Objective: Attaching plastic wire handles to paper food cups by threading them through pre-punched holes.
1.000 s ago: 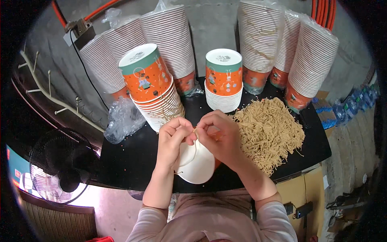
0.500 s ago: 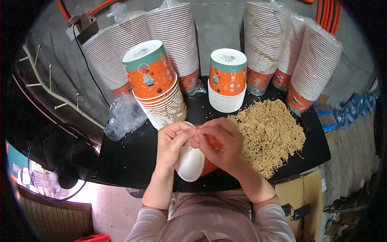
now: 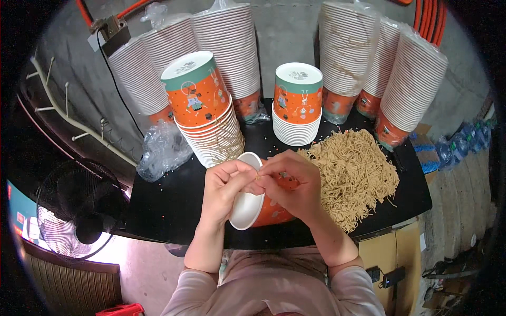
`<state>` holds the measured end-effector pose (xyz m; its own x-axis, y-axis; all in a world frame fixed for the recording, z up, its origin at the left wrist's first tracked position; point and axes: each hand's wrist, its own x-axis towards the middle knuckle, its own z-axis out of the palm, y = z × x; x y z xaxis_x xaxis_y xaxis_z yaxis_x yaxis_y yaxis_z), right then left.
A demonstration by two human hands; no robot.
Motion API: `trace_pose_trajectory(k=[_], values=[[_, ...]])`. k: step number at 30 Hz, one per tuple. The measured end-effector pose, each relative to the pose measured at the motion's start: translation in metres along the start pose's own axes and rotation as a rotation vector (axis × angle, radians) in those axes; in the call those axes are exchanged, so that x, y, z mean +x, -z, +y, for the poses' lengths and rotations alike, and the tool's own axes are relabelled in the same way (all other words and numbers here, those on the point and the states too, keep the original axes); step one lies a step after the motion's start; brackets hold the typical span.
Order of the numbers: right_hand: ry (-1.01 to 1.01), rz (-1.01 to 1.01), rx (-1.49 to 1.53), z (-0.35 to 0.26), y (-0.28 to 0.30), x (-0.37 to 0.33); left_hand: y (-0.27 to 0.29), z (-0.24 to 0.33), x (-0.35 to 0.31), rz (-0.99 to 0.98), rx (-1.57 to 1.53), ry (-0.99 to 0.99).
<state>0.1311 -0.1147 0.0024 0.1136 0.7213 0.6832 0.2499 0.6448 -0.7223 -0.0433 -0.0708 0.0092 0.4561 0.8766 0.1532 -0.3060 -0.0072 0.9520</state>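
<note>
Fingertips meeting, my left hand and my right hand pinch a short bit of tan cord between them. Most of that cord is hidden by the fingers. Just beneath them an orange paper bucket lies on its side on the black table, its white mouth turned left. My hands cover part of its rim and wall. Right of my right hand spreads a heap of tan cords.
Two upside-down bucket stacks stand beyond my hands; cords drape over the left one. Plastic-wrapped bucket stacks line the back. Crumpled clear plastic lies left. A fan stands past the table's left edge.
The bucket has turned and shifted slightly under my hands, showing more of its white rim and orange side. Both hands keep their pinch in nearly the same place.
</note>
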Motion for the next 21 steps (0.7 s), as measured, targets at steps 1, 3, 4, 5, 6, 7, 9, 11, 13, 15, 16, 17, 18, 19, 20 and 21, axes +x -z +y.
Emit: trace_pose_trajectory(k=[1,3,4,5,6,7,9,11,13,15,16,17,18,19,20,21], values=[[-0.028,0.003,0.02,-0.0009,0.0,-0.0007,0.0,0.0005,-0.0001,-0.005,-0.004,0.003],[-0.063,0.012,0.05,-0.0007,0.0003,-0.0022,-0.001,0.0007,-0.0007,-0.013,-0.005,0.002],[-0.069,0.015,0.061,0.0009,-0.0005,-0.003,-0.0014,0.0008,-0.001,-0.016,-0.006,0.001],[-0.074,0.019,0.072,0.0026,-0.0015,-0.0036,-0.0014,0.0007,-0.0009,-0.021,-0.005,0.003],[-0.057,0.035,0.072,0.0046,-0.003,-0.0039,-0.0011,0.0006,-0.0008,-0.026,-0.004,0.004],[-0.039,0.051,0.072,0.0067,-0.005,-0.004,-0.001,0.0003,-0.0007,-0.031,-0.003,0.005],[-0.001,0.068,0.056,0.0078,-0.0065,-0.0032,-0.0006,-0.0009,-0.0007,-0.013,0.02,-0.012],[0.039,0.07,0.025,0.0078,-0.0069,-0.0021,-0.0003,-0.001,-0.001,-0.004,0.038,-0.025],[0.033,0.079,0.023,0.0076,-0.0078,-0.0028,0.0002,-0.0006,-0.0017,-0.005,0.051,-0.035],[0.021,0.075,0.009,0.0071,-0.0079,-0.0029,0.0,-0.0003,-0.0027,0.0,0.072,-0.039],[0.012,0.068,-0.005,0.0065,-0.0071,-0.0025,-0.0002,0.0001,-0.0032,0.003,0.083,-0.041],[0.002,0.06,-0.018,0.0061,-0.0061,-0.0024,-0.0005,0.0008,-0.0039,0.004,0.102,-0.042],[0.005,0.048,-0.045,0.0061,-0.005,-0.0022,-0.0011,0.0023,-0.0048,0.004,0.122,-0.042],[0.008,0.035,-0.072,0.0062,-0.0037,-0.0017,-0.0016,0.0036,-0.0058,0.005,0.142,-0.043],[0.011,0.023,-0.099,0.0057,-0.003,-0.0011,-0.0023,0.0048,-0.0065,0.012,0.172,-0.052],[0.063,0.037,-0.141,0.0035,-0.0031,-0.0004,-0.0032,0.0058,-0.0075,0.019,0.203,-0.061]])
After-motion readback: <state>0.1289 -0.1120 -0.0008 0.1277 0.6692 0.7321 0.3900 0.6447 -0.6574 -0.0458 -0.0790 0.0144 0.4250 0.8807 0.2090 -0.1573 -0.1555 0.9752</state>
